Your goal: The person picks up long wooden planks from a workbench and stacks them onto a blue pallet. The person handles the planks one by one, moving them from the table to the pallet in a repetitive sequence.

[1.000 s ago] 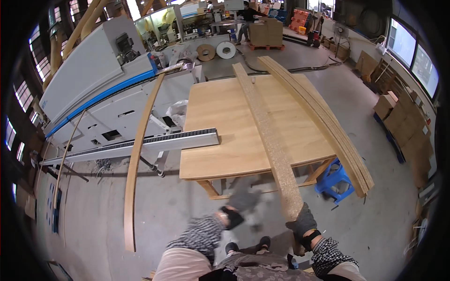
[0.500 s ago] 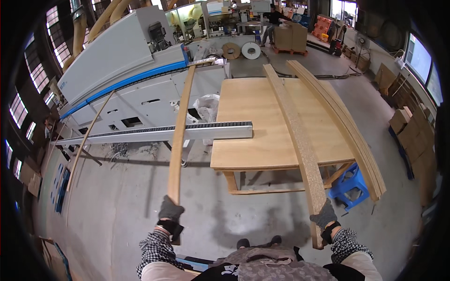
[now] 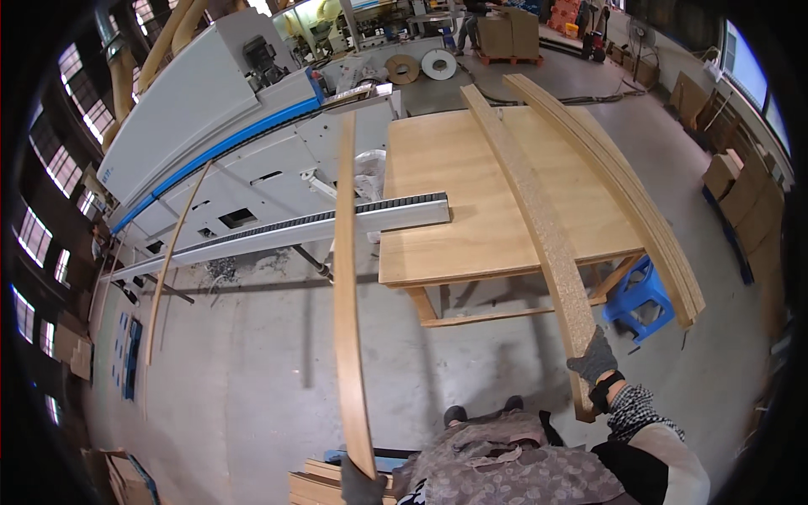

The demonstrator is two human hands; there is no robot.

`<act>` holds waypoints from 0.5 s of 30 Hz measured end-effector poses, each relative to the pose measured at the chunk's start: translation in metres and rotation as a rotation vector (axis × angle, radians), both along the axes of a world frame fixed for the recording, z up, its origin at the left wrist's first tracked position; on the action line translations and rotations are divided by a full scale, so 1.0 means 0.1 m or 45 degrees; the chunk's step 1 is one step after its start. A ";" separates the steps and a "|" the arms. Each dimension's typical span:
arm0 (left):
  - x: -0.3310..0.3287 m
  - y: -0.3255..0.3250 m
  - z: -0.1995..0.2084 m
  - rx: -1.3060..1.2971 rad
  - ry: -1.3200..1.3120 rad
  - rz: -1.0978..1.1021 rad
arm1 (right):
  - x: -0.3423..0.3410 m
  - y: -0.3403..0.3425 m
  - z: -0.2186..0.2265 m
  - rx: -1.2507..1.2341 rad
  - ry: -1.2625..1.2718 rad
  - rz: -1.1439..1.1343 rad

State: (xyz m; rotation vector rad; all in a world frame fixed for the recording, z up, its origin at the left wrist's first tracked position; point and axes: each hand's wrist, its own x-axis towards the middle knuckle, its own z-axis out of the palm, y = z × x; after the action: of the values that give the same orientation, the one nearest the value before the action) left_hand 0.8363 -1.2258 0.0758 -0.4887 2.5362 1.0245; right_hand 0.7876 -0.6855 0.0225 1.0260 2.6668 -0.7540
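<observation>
Two strips, two gloved hands: left hand [image 3: 363, 483] closed round the smooth strip's [image 3: 346, 286] near end, right hand [image 3: 594, 357] gripping the speckled strip [image 3: 536, 219] that overhangs the table [image 3: 446, 168]. Looks partway: two in hand, a stack of strips [image 3: 623, 194] right of the right hand left over, loose wood [image 3: 316, 488] beside the left. Ahead, between the hands, the table's near edge! Open floor [image 3: 261, 362] lies left of the left hand; a blue stool [image 3: 641, 290] crowds the right.
</observation>
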 end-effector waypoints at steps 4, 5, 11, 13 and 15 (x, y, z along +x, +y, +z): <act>0.44 0.05 0.20 -0.010 -0.061 0.018 | -0.02 -0.04 0.10 0.000 -0.017 0.001; 0.46 0.09 0.24 -0.004 -0.045 0.010 | -0.02 -0.02 0.10 -0.011 -0.023 0.003; 0.11 0.28 0.46 0.128 0.323 -0.298 | 0.01 0.05 0.09 -0.049 -0.039 0.024; -0.25 0.52 0.59 0.116 0.090 -0.410 | 0.00 0.06 0.07 -0.042 -0.043 0.055; -0.55 0.71 0.58 0.099 -0.026 -0.553 | -0.01 0.04 0.15 -0.071 -0.053 0.037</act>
State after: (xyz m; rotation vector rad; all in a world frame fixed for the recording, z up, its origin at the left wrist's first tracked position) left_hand 0.7811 -1.1552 0.1338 0.0749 2.4183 0.9377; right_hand 0.7867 -0.6810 0.0372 0.9760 2.6047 -0.7878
